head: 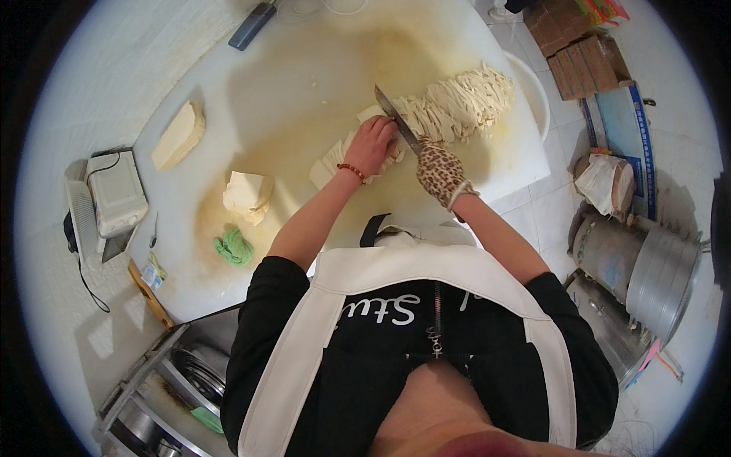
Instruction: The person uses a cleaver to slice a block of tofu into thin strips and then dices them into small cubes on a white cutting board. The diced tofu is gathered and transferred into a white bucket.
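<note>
My right hand (442,174), in a leopard-print glove, grips the handle of a knife (401,121). Its long blade slants up and left beside my other hand's fingertips. My bare left hand (371,143), with a beaded bracelet at the wrist, holds down pale slices (331,163) that look like tofu. These lie overlapping, partly hidden under the palm. Right of the blade spreads a long heap of cut pale strips (457,105). All this rests on a stained white work surface (285,74).
Leftward are a pale slab (180,137), a pale block (248,194) and a green cloth (234,247). A white appliance (117,194) stands by the wall. Dark box (251,27) lies at the back. Beyond the right edge are a white tub (539,94), cardboard boxes (582,68) and metal pots (657,283).
</note>
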A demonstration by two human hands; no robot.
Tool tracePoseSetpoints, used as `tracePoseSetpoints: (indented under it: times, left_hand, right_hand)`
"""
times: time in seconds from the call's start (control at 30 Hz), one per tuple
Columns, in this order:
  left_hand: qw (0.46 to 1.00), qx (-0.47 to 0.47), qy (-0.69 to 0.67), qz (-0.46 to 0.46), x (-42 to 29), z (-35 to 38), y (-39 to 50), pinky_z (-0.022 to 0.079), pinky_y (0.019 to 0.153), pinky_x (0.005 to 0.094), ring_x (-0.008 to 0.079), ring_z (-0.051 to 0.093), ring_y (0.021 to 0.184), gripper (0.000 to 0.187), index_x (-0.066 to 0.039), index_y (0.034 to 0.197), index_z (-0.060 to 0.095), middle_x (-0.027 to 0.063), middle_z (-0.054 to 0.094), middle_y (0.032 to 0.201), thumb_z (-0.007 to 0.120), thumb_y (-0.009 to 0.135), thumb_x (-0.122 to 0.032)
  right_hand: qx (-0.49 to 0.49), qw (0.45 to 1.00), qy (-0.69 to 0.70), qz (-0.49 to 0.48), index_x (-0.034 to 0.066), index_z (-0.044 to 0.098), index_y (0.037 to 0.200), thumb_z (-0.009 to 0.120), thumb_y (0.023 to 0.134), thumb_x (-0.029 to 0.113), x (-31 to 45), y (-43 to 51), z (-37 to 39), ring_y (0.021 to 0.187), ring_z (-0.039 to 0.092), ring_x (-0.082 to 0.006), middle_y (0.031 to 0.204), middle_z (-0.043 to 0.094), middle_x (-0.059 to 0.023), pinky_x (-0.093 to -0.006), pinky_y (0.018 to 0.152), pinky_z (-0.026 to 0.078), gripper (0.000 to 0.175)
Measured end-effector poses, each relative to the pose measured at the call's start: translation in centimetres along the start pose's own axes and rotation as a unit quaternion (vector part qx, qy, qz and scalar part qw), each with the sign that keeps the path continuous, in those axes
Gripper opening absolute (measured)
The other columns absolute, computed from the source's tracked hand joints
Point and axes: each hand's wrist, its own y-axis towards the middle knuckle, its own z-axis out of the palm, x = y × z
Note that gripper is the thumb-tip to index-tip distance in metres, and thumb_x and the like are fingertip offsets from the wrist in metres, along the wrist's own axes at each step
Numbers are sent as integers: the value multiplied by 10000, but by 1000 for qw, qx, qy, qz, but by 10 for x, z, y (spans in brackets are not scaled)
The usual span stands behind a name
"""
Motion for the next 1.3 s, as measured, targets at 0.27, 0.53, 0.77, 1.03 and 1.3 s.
tracePoseSetpoints:
  times: [0.27,0.53,0.77,1.03,1.3]
  left_hand:
    - [999,-5,-30,12,0,-9,-4,412,977,395,299,479,1160,355,-61,1123,551,105,533,1192,626,777,-98]
    - [999,-26,-16,-11,3,-13,-15,441,944,395,297,490,1142,281,-87,1090,577,96,536,1190,601,810,-95]
    - [999,-21,3,-24,4,-8,-12,450,929,397,310,494,1123,311,-96,1089,577,98,536,1185,618,780,-105]
    - [999,-24,4,-24,4,-11,-12,450,926,400,315,497,1117,311,-86,1087,569,103,538,1177,613,779,-104]
    - [999,-36,35,-4,3,-8,-10,472,888,387,277,510,1108,287,-89,1065,587,87,551,1153,615,782,-123]
  right_hand:
    - [-19,997,27,74,29,558,1044,488,853,164,-27,18,14,868,627,-383,929,636,-228,-454,761,499,244]
    - [-54,998,20,18,6,561,1034,484,851,122,-13,12,-9,867,613,-387,904,627,-244,-453,757,494,230]
    - [-21,999,-28,12,3,587,1029,463,834,100,14,14,7,903,627,-349,956,634,-232,-425,801,496,251]
    - [-17,999,26,30,-5,580,1029,508,819,100,2,17,-1,886,625,-360,948,632,-228,-429,780,499,246]
    - [-84,994,-16,-68,-6,549,980,479,830,88,8,23,23,802,623,-380,830,625,-228,-445,712,499,190]
